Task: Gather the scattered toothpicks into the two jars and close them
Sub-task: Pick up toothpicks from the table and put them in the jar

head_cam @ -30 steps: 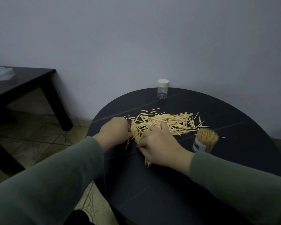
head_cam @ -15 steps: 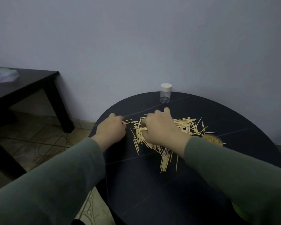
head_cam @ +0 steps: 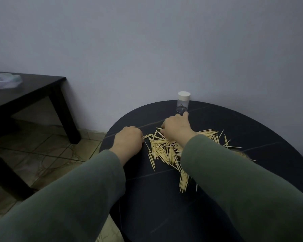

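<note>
A single view is given, taken from a wide-angle camera worn on the head and directed forward and downward over both sleeved forearms onto the round dark surface [head_cam: 252, 130], which is seen from close above. The left hand [head_cam: 129, 141] and right hand [head_cam: 177, 129] are framed near the middle, while the pale wall [head_cam: 147, 49] fills the upper half and a second dark table [head_cam: 33, 88] and the tiled floor [head_cam: 42, 151] are caught at the left edge. No second view is supplied, so no part of the scene is shared.
</note>
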`<state>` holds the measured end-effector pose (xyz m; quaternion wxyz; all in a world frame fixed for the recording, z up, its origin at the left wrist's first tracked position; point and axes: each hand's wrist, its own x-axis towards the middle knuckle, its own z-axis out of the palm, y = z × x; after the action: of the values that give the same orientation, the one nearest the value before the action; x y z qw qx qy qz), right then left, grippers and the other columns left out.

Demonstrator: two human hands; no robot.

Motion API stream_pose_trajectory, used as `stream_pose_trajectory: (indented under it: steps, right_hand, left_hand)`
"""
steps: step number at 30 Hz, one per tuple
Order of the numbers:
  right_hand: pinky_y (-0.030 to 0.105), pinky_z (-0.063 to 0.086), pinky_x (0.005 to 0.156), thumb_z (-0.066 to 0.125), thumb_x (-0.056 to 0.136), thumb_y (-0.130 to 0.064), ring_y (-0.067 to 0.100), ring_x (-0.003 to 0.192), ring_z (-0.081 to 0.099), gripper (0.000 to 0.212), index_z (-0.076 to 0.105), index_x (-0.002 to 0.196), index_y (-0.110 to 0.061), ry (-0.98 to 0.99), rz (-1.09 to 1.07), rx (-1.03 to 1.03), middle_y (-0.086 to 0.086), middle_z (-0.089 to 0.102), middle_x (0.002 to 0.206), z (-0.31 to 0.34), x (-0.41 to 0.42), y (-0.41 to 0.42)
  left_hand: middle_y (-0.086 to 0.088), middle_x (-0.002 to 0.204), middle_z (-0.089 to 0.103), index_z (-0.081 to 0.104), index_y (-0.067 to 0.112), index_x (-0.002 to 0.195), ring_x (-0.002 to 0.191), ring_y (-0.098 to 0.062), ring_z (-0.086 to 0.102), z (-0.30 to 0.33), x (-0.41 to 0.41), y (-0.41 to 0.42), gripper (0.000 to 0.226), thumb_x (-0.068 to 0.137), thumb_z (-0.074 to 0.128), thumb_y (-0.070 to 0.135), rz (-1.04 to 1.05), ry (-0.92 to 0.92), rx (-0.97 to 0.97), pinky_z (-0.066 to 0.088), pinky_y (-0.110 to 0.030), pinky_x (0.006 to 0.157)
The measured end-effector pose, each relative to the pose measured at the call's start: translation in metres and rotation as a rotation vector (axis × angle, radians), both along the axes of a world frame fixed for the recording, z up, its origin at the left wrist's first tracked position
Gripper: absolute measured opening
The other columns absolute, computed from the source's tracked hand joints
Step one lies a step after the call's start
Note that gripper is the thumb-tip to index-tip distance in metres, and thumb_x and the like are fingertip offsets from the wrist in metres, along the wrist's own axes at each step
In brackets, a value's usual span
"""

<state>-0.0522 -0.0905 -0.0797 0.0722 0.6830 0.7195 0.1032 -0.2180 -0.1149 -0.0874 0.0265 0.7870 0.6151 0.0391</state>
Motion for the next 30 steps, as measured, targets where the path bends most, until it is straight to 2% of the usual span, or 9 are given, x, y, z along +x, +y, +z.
stream_pose_trajectory:
  steps: [6,11,14,16,20,24,27,30]
  right_hand:
    - [0.048,0.028,0.097,0.049,0.096,-0.028,0.023,0.091,0.058,0.019,0.062,0.104,-0.018,-0.026,-0.033,0.049,0.001,0.067,0.098,0.01,0.01,-0.014]
    - [0.048,0.029,0.095,0.051,0.094,-0.03,0.022,0.08,0.053,0.016,0.06,0.102,-0.018,-0.067,-0.05,-0.015,-0.001,0.059,0.085,0.018,0.027,-0.023]
    - [0.05,0.028,0.098,0.055,0.092,-0.041,0.022,0.091,0.058,0.026,0.063,0.105,-0.02,-0.032,-0.036,-0.053,-0.001,0.064,0.095,0.026,0.04,-0.025]
    - [0.05,0.027,0.099,0.056,0.092,-0.041,0.022,0.098,0.059,0.028,0.065,0.11,-0.021,-0.021,-0.028,-0.049,-0.001,0.067,0.103,0.031,0.05,-0.024]
    - [0.053,0.026,0.103,0.057,0.094,-0.026,0.023,0.11,0.058,0.026,0.064,0.119,-0.026,-0.03,-0.014,-0.08,0.0,0.065,0.114,0.035,0.067,-0.021]
    - [0.054,0.023,0.109,0.058,0.094,-0.017,0.027,0.126,0.048,0.041,0.055,0.132,-0.033,-0.005,0.047,-0.147,0.001,0.058,0.133,0.032,0.074,-0.021]
    - [0.052,0.027,0.108,0.055,0.093,-0.006,0.027,0.131,0.042,0.054,0.048,0.138,-0.035,-0.017,0.123,-0.123,0.001,0.05,0.142,0.028,0.07,-0.019]
    - [0.049,0.032,0.105,0.052,0.092,-0.001,0.028,0.132,0.041,0.062,0.041,0.143,-0.034,-0.126,0.202,-0.137,0.001,0.042,0.148,0.023,0.064,-0.014]
  left_hand:
    - [0.002,0.098,0.068,0.073,0.022,0.1,0.091,-0.021,0.063,-0.001,0.025,-0.012,0.025,0.095,0.05,0.028,-0.043,-0.038,0.071,0.051,-0.032,0.071]
    - [0.004,0.103,0.07,0.072,0.026,0.109,0.094,-0.018,0.064,0.002,0.043,-0.022,0.025,0.097,0.05,0.028,-0.099,-0.081,0.069,0.052,-0.032,0.074]
    - [0.005,0.102,0.069,0.072,0.025,0.107,0.092,-0.016,0.063,0.008,0.048,-0.023,0.024,0.096,0.052,0.032,-0.1,-0.099,0.064,0.053,-0.031,0.074]
    - [0.006,0.103,0.069,0.071,0.026,0.104,0.092,-0.016,0.063,0.012,0.048,-0.02,0.022,0.096,0.052,0.034,-0.088,-0.135,0.068,0.052,-0.03,0.073]
    - [0.005,0.11,0.065,0.064,0.025,0.113,0.098,-0.016,0.06,0.017,0.047,-0.012,0.024,0.095,0.053,0.038,-0.057,-0.195,0.085,0.052,-0.031,0.077]
    - [0.0,0.123,0.058,0.058,0.022,0.127,0.108,-0.02,0.058,0.013,0.054,-0.005,0.043,0.093,0.052,0.048,-0.089,-0.108,-0.052,0.052,-0.037,0.09]
    - [-0.002,0.126,0.057,0.059,0.02,0.129,0.109,-0.02,0.058,0.008,0.059,-0.001,0.046,0.095,0.049,0.049,-0.105,-0.043,-0.12,0.051,-0.038,0.092]
    - [-0.004,0.127,0.052,0.058,0.021,0.129,0.11,-0.022,0.055,0.005,0.062,0.0,0.043,0.097,0.047,0.047,-0.136,-0.038,-0.125,0.048,-0.037,0.095]
